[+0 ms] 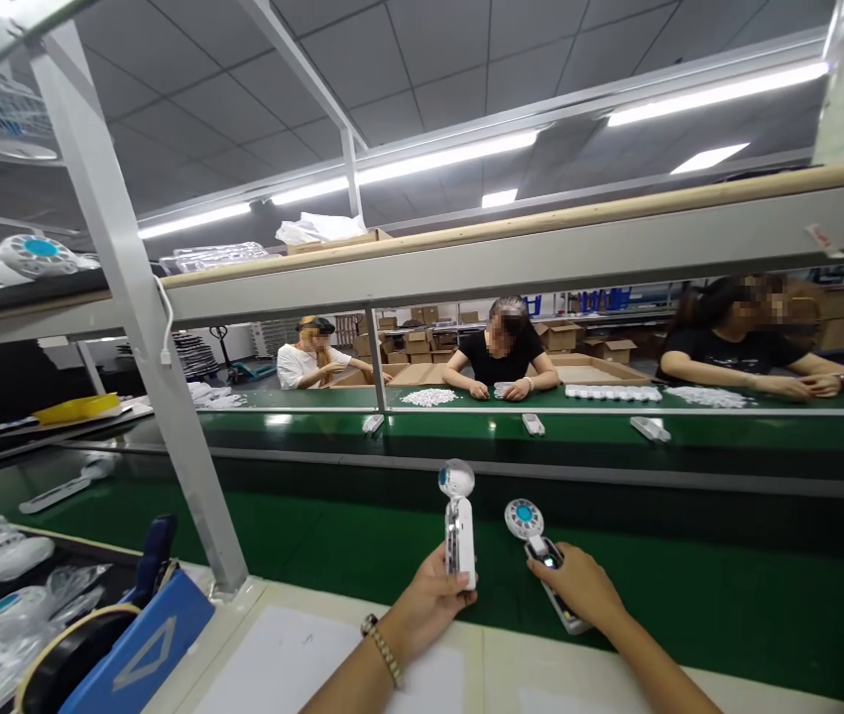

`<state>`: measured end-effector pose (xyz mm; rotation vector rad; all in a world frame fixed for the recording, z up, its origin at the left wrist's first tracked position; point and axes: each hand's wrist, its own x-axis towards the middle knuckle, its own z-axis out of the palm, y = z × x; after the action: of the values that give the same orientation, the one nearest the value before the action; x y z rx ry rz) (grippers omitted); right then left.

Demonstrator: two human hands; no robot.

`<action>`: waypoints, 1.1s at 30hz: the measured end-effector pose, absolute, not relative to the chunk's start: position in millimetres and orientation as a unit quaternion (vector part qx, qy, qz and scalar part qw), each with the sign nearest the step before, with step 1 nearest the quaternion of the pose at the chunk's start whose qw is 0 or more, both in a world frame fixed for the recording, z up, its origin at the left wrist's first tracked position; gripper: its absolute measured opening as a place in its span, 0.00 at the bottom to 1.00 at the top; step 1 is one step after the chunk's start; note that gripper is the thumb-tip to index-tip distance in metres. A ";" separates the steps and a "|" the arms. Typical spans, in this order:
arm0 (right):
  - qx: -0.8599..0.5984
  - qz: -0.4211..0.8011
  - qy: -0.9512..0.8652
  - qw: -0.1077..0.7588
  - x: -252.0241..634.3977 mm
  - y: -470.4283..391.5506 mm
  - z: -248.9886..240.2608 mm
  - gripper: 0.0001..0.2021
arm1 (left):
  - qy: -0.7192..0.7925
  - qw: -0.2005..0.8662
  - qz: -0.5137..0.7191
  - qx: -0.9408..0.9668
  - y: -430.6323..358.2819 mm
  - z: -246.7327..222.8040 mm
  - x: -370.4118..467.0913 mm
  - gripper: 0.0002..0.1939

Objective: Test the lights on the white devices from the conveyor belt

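Note:
My left hand (pixel 428 600) is closed around the handle of a white handheld fan (pixel 466 531), held upright near the front edge of the green conveyor belt (pixel 317 521). Its round head is turned sideways, and the handle's side looks open. Over the belt to the right, my right hand (pixel 585 585) grips a second handheld fan (pixel 524 518), which has a blue centre in its head. That fan lies at a slant, with the handle's inner parts and a small light showing. My palm covers the middle of its handle.
A pale worktop (pixel 362 654) with white paper lies in front. At left stand a metal post (pixel 139 288), a blue bin (pixel 146 645) and bagged fans (pixel 5 615). White parts (pixel 533 424) sit on the far belt, where several co-workers sit. A shelf (pixel 511 253) crosses overhead.

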<state>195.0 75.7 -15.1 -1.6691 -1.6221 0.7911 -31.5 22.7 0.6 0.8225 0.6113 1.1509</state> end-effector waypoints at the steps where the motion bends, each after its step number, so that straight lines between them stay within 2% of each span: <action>1: -0.628 0.323 -0.614 0.353 192.7 74.2 -15.8 0.14 | 0.282 0.715 0.513 0.382 21.1 0.3 -28.8 0.22; 5: -0.563 0.415 -0.564 0.440 183.6 56.2 -14.8 0.21 | 0.322 0.687 0.511 0.405 18.1 -0.1 -20.4 0.27; 9: -0.411 0.604 -0.421 0.538 180.7 29.1 -4.5 0.25 | 0.380 0.658 0.534 0.371 18.6 2.7 -17.7 0.22; 14: -0.373 0.716 -0.292 0.513 186.7 8.6 -1.3 0.24 | 0.406 0.634 0.522 0.401 15.4 6.4 -16.1 0.25; 24: -0.362 0.745 -0.267 0.492 190.2 7.3 -11.9 0.32 | 0.424 0.644 0.495 0.401 8.5 1.5 0.6 0.23; 33: -0.396 0.727 -0.292 0.479 186.3 0.2 1.9 0.32 | 0.424 0.636 0.512 0.391 12.8 -9.0 -2.2 0.17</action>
<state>186.3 0.2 1.9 -0.9667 -0.7115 1.7742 -2.2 12.8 -9.0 0.8933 0.9683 1.1697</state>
